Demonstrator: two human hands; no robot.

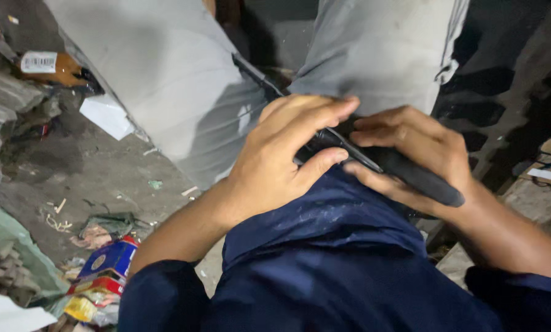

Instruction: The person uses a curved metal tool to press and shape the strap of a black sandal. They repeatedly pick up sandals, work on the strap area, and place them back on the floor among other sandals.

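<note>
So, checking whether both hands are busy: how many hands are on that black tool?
2: the left hand grips the black tool's front end, the right hand wraps its handle.

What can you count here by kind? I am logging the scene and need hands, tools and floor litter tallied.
Hands: 2, the left hand and right hand
Black-handled tool: 1
Colourful packets on the floor: a pile, counted as 1
White scrap: 1
Total: 5
</note>
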